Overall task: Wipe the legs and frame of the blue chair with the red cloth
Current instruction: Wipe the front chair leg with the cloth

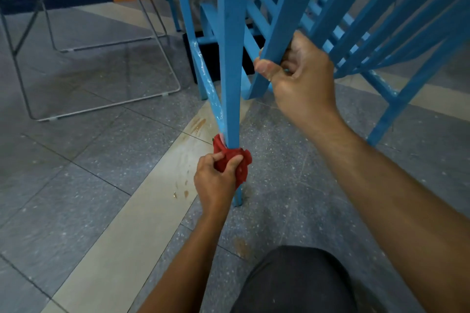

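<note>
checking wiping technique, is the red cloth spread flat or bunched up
Bunched up: the red cloth is crumpled around the blue chair leg, pinched by the left hand.

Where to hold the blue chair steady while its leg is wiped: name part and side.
Grip: the slanted frame bar of the blue chair, taken from the near side, where the right hand curls round it. It is slim, square-edged, and apart from the leg that the left hand wipes with the red cloth.
</note>
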Tool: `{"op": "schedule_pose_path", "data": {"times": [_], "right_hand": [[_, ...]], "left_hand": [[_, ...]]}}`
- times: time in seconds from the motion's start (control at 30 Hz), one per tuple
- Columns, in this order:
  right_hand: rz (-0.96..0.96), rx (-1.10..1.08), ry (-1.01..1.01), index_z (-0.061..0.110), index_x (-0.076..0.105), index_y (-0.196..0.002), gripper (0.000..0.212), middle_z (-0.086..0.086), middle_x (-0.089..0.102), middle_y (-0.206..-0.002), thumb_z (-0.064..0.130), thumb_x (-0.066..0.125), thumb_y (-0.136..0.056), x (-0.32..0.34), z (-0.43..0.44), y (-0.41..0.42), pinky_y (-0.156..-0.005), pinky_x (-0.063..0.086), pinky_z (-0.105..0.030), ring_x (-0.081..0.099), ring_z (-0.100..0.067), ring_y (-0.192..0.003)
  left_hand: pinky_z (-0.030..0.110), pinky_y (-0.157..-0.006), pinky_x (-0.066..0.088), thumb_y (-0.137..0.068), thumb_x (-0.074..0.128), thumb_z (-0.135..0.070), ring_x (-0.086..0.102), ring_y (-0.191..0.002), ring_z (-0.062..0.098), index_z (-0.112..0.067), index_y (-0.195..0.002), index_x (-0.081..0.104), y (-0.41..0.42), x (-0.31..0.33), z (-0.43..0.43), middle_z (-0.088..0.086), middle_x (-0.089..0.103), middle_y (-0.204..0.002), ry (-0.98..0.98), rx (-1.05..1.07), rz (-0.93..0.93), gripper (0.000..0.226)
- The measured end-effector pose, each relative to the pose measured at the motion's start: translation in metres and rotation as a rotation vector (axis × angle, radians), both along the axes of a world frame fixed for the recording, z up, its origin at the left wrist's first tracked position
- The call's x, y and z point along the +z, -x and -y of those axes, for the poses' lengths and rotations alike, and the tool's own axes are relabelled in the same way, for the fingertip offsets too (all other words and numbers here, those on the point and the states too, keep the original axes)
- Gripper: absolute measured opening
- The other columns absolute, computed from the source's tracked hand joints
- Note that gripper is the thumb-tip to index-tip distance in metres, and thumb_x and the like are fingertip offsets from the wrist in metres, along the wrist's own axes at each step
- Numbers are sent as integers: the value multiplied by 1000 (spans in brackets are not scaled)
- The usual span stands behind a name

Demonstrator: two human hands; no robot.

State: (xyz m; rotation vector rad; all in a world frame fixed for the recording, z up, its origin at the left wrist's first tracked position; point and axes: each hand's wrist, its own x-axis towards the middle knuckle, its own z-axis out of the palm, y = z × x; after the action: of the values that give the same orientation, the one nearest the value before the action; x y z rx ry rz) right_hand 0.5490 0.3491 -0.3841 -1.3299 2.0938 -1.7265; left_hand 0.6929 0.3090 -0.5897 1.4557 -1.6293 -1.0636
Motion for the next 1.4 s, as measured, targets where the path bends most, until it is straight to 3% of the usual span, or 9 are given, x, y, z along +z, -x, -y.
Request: {"op": "schedule_pose_path", "data": {"times": [0.23, 0.37, 0.57, 0.83, 1.03, 1.1, 1.2, 1.3, 1.4], "right_hand": [[3, 26, -17, 13, 69, -118, 27, 14, 75, -102, 16, 79, -93, 4, -2, 4, -85, 57, -13, 72, 5, -97], [4, 74, 45, 18, 69, -117, 26, 18, 74, -103, 13, 78, -93, 0, -2, 6, -86, 57, -13, 72, 6, -99], [39, 135, 100, 21, 69, -115, 26, 23, 72, -102, 15, 80, -92, -6, -3, 11, -86, 58, -15, 72, 8, -99], [129, 191, 177, 7, 75, -117, 30, 10, 78, -106, 11, 84, -88, -11, -2, 19, -87, 61, -22, 76, 0, -99], [110, 124, 254, 6, 75, -120, 33, 7, 79, -108, 23, 82, -92, -30, 0, 8, -87, 62, -24, 75, 0, -102], [80, 60, 285, 6, 76, -120, 36, 7, 79, -108, 25, 83, -90, -39, -3, 4, -85, 62, -21, 75, 2, -100], [29, -102, 338, 7, 79, -110, 31, 8, 80, -97, 29, 84, -88, -58, -11, -1, -76, 61, -16, 76, 4, -89], [31, -142, 249, 15, 77, -92, 25, 18, 74, -79, 38, 85, -87, -83, -18, -8, -61, 53, -10, 73, 1, -72], [47, -16, -66, 25, 76, -98, 35, 20, 75, -85, 54, 85, -79, -110, -15, -13, -66, 55, -9, 71, 8, -79]], "left_hand": [[11, -60, 37, -84, 81, -53, 50, -73, -5, -22, -103, 66, 0, -35, -7, -11, 60, -101, 0, -26, 175, 39], [9, -63, 38, -85, 82, -50, 58, -85, 5, -20, -113, 68, 0, -54, -12, -12, 60, -103, -65, -15, 173, 43], [10, -65, 40, -83, 85, -46, 60, -82, 3, -22, -113, 73, -9, -67, -12, -14, 65, -102, -155, -37, 194, 40], [10, -69, 49, -79, 83, -51, 63, -93, -4, -47, -88, 64, -52, -30, -12, -31, 61, -99, 77, -34, 69, 21], [15, -76, 55, -68, 77, -70, 63, -101, -1, -44, -103, 68, -31, -15, -5, -29, 65, -109, 86, -87, -6, 44], [17, -74, 57, -71, 83, -64, 64, -101, 3, -42, -103, 63, -17, -19, -5, -26, 65, -110, 39, -89, -26, 44], [3, -66, 50, -79, 88, -47, 62, -95, -1, -43, -96, 55, -5, -26, -2, -28, 62, -104, 29, -70, -16, 37], [5, -61, 47, -81, 88, -44, 61, -93, -3, -43, -94, 52, -1, -33, 0, -27, 63, -102, 14, -71, -3, 38], [12, -67, 44, -79, 88, -45, 61, -93, -2, -42, -94, 53, -3, -42, 1, -23, 65, -99, -9, -88, 13, 38]]}}
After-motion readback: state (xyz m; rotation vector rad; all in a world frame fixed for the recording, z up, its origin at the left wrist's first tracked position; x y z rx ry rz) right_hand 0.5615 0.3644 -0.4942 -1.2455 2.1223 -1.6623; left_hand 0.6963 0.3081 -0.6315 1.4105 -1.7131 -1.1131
